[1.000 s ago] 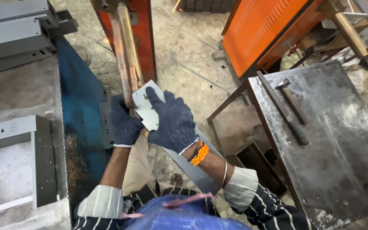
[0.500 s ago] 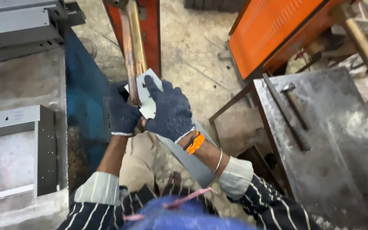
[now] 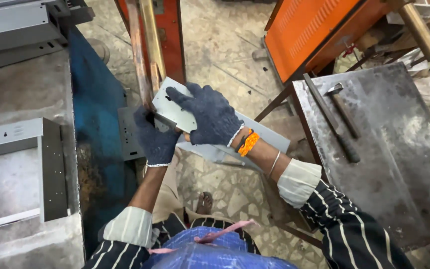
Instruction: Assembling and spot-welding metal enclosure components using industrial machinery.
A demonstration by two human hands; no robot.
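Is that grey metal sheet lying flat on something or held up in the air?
Held up: both gloved hands, left and right, grip the sheet above the floor, its near end against copper bars.

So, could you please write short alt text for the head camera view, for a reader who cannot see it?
Seen from above, a person's left hand and right hand, both in dark blue knitted gloves, hold a flat pale grey sheet-metal panel against copper-coloured bars on an orange machine. A hammer lies on the worn steel table to the right.
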